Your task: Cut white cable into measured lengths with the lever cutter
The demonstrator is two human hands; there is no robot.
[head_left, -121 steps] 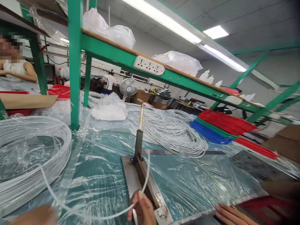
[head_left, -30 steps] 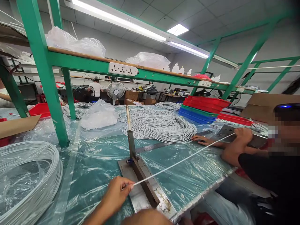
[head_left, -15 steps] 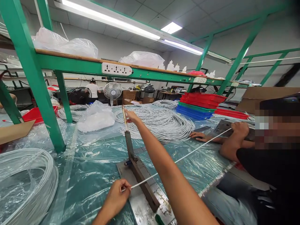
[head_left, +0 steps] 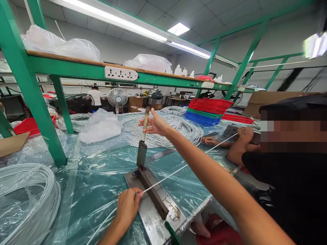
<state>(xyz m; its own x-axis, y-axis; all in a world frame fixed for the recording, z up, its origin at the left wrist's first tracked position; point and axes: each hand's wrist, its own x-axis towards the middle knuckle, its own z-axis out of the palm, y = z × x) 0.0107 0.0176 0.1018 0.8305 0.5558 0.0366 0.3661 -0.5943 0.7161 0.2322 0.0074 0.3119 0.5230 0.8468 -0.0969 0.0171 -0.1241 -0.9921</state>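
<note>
My left hand (head_left: 129, 206) pinches a thin white cable (head_left: 168, 177) just left of a metal lever cutter (head_left: 153, 194). The cable crosses the cutter's bar and passes behind my right forearm to a co-worker's raised hand (head_left: 245, 135); its other end trails to the lower left under my left wrist. My right hand (head_left: 159, 124) is at the worn handle (head_left: 145, 124) of the cutter's upright lever, fingers stretched out and apart, not wrapped round it. Whether the fingers touch the handle I cannot tell.
Large coils of white cable (head_left: 178, 132) lie behind the cutter, with another coil (head_left: 48, 204) at left. Stacked red and blue trays (head_left: 204, 115) stand at back right. A green shelf post (head_left: 38, 95) rises at left. The co-worker (head_left: 286, 190) sits close on the right.
My right hand has loosened from the lever handle and its fingers have spread. More cable now shows left of my left hand. The view has shifted slightly right.
</note>
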